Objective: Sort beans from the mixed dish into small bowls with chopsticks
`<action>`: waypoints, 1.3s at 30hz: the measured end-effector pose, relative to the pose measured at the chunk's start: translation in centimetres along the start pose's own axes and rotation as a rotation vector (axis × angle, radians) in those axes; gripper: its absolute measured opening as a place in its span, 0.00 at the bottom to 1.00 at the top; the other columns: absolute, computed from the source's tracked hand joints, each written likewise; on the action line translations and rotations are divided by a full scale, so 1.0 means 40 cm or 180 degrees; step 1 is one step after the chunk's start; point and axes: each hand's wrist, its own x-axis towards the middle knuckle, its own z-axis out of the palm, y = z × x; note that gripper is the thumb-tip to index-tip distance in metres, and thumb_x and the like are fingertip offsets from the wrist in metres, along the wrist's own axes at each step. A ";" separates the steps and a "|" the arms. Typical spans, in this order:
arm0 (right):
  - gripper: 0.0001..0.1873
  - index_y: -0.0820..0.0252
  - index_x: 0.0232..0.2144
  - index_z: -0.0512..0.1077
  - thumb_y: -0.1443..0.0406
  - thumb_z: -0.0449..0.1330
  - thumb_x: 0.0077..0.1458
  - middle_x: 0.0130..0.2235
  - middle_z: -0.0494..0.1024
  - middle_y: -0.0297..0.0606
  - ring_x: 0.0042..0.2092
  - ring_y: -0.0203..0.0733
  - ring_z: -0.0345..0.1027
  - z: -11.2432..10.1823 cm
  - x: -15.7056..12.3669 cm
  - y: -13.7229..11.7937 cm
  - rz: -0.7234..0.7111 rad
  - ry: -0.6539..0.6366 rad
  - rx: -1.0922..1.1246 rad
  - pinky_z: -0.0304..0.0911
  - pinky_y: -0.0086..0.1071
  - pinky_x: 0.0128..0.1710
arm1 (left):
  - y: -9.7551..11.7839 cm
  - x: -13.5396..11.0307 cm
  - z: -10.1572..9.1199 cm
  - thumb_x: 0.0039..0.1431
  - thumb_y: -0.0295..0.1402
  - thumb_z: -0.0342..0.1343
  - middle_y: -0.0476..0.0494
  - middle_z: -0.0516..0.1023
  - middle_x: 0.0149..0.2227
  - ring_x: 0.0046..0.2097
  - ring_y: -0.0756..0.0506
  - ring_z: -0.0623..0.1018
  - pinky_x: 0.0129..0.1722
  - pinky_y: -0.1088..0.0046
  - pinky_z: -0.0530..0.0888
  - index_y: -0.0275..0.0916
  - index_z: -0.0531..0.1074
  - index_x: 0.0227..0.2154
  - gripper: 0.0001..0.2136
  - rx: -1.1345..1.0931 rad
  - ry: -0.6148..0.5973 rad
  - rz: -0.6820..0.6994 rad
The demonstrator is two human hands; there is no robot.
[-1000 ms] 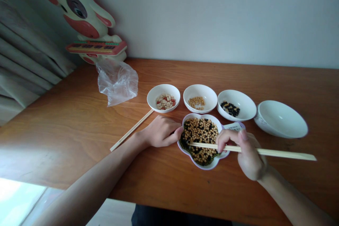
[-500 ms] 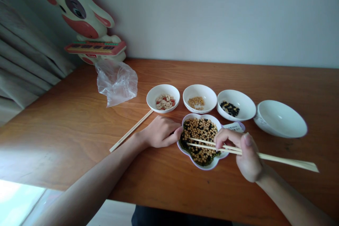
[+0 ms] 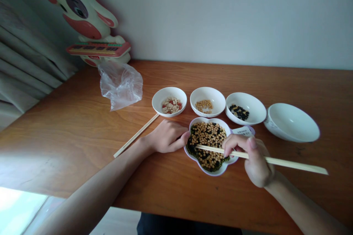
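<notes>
My left hand (image 3: 168, 137) rests on the table with fingers curled, its thumb and fingertips holding the left rim of a flower-shaped white dish (image 3: 216, 173) edged in purple. Mixed yellow soybeans (image 3: 207, 138), black beans and small green beans fill this dish. In my right hand (image 3: 256, 161) is a pair of wooden chopsticks (image 3: 295, 164), closed together. Their tips reach into the beans at the dish's left side; whether a bean is pinched between them is too small to tell. The dish's labelled handle (image 3: 244, 131) is partly behind my right hand.
Behind the dish stand white bowls with pale flat seeds (image 3: 171, 106), soybeans (image 3: 204, 105) and black beans (image 3: 239, 112), plus an empty bowl (image 3: 293, 123). Another pair of chopsticks (image 3: 136, 134) lies left. Farther back are a clear plastic bag (image 3: 121, 86) and a cow keyboard toy (image 3: 99, 49).
The chopsticks in my right hand have come together; their tips were apart over the beans before. My left hand stays at the dish's rim.
</notes>
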 end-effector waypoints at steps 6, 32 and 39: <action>0.39 0.54 0.31 0.74 0.41 0.32 0.70 0.31 0.75 0.39 0.33 0.47 0.68 0.004 -0.005 0.003 0.0170 -0.0036 0.0235 0.62 0.40 0.34 | 0.000 0.000 -0.001 0.76 0.37 0.38 0.46 0.75 0.29 0.28 0.49 0.70 0.31 0.70 0.63 0.39 0.64 0.26 0.21 -0.0005 -0.0022 -0.0014; 0.39 0.54 0.31 0.73 0.40 0.32 0.69 0.31 0.74 0.40 0.35 0.48 0.68 0.022 -0.006 0.003 0.0118 -0.0162 0.0197 0.62 0.40 0.34 | -0.001 0.000 0.002 0.76 0.36 0.40 0.45 0.75 0.28 0.27 0.49 0.70 0.30 0.70 0.63 0.39 0.65 0.26 0.20 -0.0003 0.0020 -0.0004; 0.38 0.55 0.32 0.73 0.42 0.33 0.70 0.31 0.75 0.39 0.34 0.47 0.68 0.027 -0.007 0.000 0.0070 -0.0177 0.0162 0.60 0.38 0.33 | 0.000 0.001 0.000 0.76 0.36 0.40 0.46 0.75 0.28 0.27 0.49 0.70 0.30 0.70 0.63 0.39 0.65 0.26 0.20 -0.0025 0.0008 -0.0017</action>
